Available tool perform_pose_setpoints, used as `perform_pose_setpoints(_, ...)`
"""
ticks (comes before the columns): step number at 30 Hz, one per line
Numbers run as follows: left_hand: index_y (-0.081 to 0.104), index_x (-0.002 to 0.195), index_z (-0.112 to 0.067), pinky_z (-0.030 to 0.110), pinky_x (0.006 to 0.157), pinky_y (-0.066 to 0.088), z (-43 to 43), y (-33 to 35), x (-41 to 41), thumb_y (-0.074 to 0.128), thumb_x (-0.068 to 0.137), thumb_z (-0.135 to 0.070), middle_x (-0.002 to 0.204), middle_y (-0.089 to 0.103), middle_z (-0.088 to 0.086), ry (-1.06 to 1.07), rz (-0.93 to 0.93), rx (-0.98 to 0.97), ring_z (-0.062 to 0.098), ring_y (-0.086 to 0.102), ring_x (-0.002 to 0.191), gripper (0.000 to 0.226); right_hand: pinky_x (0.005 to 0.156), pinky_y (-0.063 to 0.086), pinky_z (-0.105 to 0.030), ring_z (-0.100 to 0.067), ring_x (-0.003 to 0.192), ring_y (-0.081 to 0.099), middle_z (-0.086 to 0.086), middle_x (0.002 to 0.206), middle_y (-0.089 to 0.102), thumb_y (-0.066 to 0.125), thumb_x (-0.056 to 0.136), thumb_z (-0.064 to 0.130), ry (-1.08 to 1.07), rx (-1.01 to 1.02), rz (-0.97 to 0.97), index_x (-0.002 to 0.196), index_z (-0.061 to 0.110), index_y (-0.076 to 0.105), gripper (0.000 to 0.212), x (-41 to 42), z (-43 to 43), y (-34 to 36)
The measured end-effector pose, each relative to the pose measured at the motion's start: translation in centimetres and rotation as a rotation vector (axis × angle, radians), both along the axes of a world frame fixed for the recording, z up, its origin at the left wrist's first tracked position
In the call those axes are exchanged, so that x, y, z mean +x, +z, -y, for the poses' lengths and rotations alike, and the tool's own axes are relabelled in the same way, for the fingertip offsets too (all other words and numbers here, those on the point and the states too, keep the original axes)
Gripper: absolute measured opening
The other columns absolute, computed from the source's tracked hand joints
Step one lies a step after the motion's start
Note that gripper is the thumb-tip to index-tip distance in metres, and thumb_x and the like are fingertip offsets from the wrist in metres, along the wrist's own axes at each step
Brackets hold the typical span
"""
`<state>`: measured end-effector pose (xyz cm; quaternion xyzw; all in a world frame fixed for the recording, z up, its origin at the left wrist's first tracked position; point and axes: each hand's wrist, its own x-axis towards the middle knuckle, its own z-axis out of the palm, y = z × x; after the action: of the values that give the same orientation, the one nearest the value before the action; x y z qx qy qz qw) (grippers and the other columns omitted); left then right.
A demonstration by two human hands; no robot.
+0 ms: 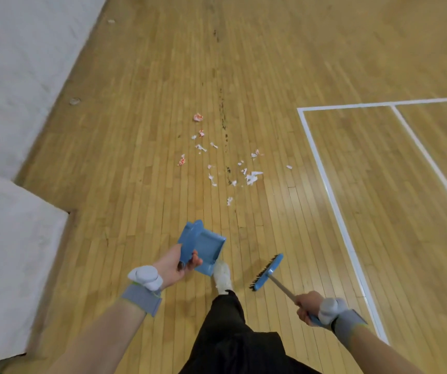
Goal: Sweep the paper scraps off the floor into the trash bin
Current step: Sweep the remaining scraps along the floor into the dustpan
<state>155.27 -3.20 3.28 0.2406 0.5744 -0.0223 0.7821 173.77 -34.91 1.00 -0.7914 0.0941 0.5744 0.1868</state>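
Pre-sweep, tools in hand.
L hand (pixel 175 265) gripping blue plastic dustpan (pixel 203 245); R hand (pixel 307 306) gripping blue short-handled brush (pixel 267 271); white/red paper scraps (pixel 252 178) ahead on wood floor (pixel 136 157).

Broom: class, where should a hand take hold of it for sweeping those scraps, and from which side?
Grip the broom at the upper end of its thin handle, coming from the near side, as the right hand does. The handle slants back from the bristle head toward the body, leaving the head free to reach the paper scraps ahead.
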Motion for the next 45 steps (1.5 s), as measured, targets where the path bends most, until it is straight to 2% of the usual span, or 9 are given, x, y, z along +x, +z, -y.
perform_pose_setpoints(9, 0.054, 0.081, -0.005, 0.030, 0.054, 0.059, -10.6, -1.7, 6.2, 0.049, 0.097, -0.027, 0.068, 0.049, 0.008, 0.061, -0.020, -0.057, 0.023, 0.060, 0.059, 0.028, 0.040, 0.038, -0.021, -0.015, 0.047, 0.044, -0.007, 0.061, 0.046, 0.041, 0.101, 0.009, 0.119, -0.083, 0.020, 0.069, 0.011, 0.044, 0.032, 8.4, -12.5, 3.8)
perform_pose_setpoints(12, 0.058, 0.085, -0.007, 0.038, 0.072, 0.059, -14.6, -1.9, 7.0, 0.046, 0.094, -0.057, 0.067, 0.049, 0.007, -0.115, -0.104, 0.080, 0.027, 0.060, 0.066, 0.051, 0.037, 0.031, -0.019, -0.014, 0.045, 0.039, -0.007, 0.059, 0.043, 0.043, 0.102, 0.008, 0.029, -0.143, -0.051, 0.072, 0.008, 0.046, 0.030, 11.0, -16.1, 3.3)
perform_pose_setpoints(14, 0.059, 0.086, -0.010, 0.032, 0.063, 0.058, -16.2, -2.2, 6.6, 0.052, 0.087, -0.065, 0.061, 0.050, 0.004, -0.239, -0.186, 0.129, 0.021, 0.056, 0.058, 0.056, 0.033, 0.028, -0.016, -0.012, 0.046, 0.038, -0.006, 0.061, 0.044, 0.045, 0.102, 0.011, -0.027, -0.135, -0.090, 0.081, 0.006, 0.049, 0.022, 12.2, -17.8, 3.3)
perform_pose_setpoints(23, 0.060, 0.085, -0.011, 0.023, 0.047, 0.041, -18.8, -5.0, 11.1, 0.060, 0.091, -0.045, 0.044, 0.047, -0.004, -0.293, -0.272, 0.325, 0.015, 0.046, 0.042, 0.034, 0.033, 0.026, -0.016, -0.010, 0.042, 0.035, -0.004, 0.059, 0.047, 0.057, 0.098, 0.017, -0.080, -0.101, -0.073, 0.097, 0.001, 0.059, 0.016, 21.5, -23.2, 0.9)
perform_pose_setpoints(29, 0.060, 0.084, -0.008, 0.021, 0.046, 0.033, -21.0, -5.8, 20.3, 0.054, 0.094, -0.045, 0.069, 0.050, 0.010, -0.443, -0.342, 0.429, 0.018, 0.040, 0.044, 0.039, 0.032, 0.028, -0.017, -0.015, 0.044, 0.037, -0.010, 0.061, 0.047, 0.058, 0.098, 0.013, 0.041, -0.091, 0.057, 0.105, -0.005, 0.060, 0.020, 30.3, -26.4, -1.5)
perform_pose_setpoints(33, 0.063, 0.081, -0.008, 0.019, 0.042, 0.030, -21.8, -5.8, 27.0, 0.054, 0.094, -0.045, 0.068, 0.053, 0.009, -0.514, -0.419, 0.501, 0.019, 0.039, 0.044, 0.040, 0.035, 0.032, -0.020, -0.016, 0.044, 0.041, -0.011, 0.062, 0.052, 0.060, 0.096, 0.014, 0.062, -0.143, 0.130, 0.086, -0.002, 0.065, 0.019, 37.3, -28.3, -3.2)
perform_pose_setpoints(35, 0.060, 0.075, -0.010, 0.019, 0.043, 0.030, -22.2, -5.8, 29.1, 0.055, 0.094, -0.045, 0.060, 0.052, 0.002, -0.536, -0.449, 0.517, 0.016, 0.038, 0.042, 0.040, 0.041, 0.035, -0.024, -0.016, 0.047, 0.045, -0.008, 0.064, 0.056, 0.062, 0.095, 0.012, 0.091, -0.168, 0.143, 0.077, 0.003, 0.063, 0.020, 40.6, -29.2, -4.1)
perform_pose_setpoints(40, 0.058, 0.078, -0.010, 0.021, 0.045, 0.027, -21.8, -7.2, 36.0, 0.053, 0.094, -0.048, 0.059, 0.046, 0.002, -0.514, -0.463, 0.441, 0.018, 0.036, 0.045, 0.041, 0.064, 0.044, -0.029, -0.024, 0.069, 0.055, -0.015, 0.078, 0.061, 0.066, 0.093, 0.020, 0.164, -0.173, 0.195, 0.092, -0.005, 0.067, 0.025, 51.9, -30.6, -6.8)
perform_pose_setpoints(45, 0.058, 0.076, -0.006, 0.022, 0.045, 0.030, -20.5, -6.7, 40.2, 0.054, 0.096, -0.042, 0.056, 0.044, -0.002, -0.497, -0.488, 0.514, 0.013, 0.037, 0.048, 0.041, 0.032, 0.036, -0.013, -0.020, 0.044, 0.051, -0.010, 0.057, 0.056, 0.063, 0.095, 0.019, 0.089, -0.212, 0.207, 0.085, -0.004, 0.065, 0.025, 58.3, -31.4, -7.9)
